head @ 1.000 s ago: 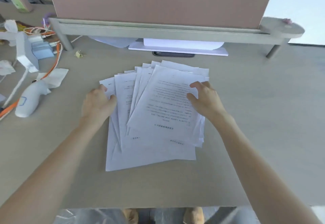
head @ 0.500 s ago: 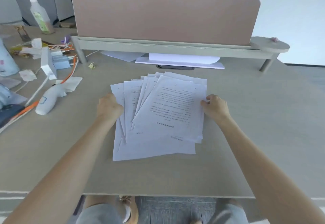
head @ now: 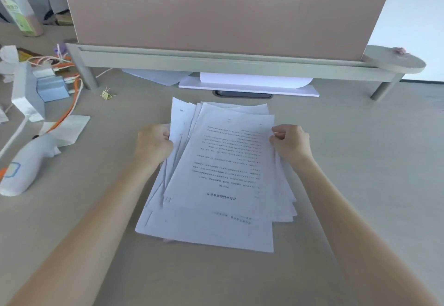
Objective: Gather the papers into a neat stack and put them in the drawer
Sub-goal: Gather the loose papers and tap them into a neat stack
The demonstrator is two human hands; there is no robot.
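Note:
Several white printed papers [head: 223, 176] lie in a loose, uneven stack in the middle of the beige desk [head: 360, 161], their far ends lifting a little off the surface. My left hand [head: 153, 143] grips the stack's left edge with curled fingers. On the opposite side my right hand [head: 289, 141] pinches the right edge near the top corner. The sheets are fanned, with edges sticking out at the left and bottom. No drawer is in view.
A pink divider panel [head: 221, 12] on a raised grey shelf [head: 216, 64] crosses the back. Under it lie white sheets and a board [head: 247, 87]. At left are a white handheld device [head: 26, 164], orange cables [head: 69, 111], a binder clip [head: 107, 94] and a bottle [head: 19, 10].
Both hands have moved inward and closed on the side edges of the papers. The fanned sheets are pushed closer together and their far ends lift off the desk.

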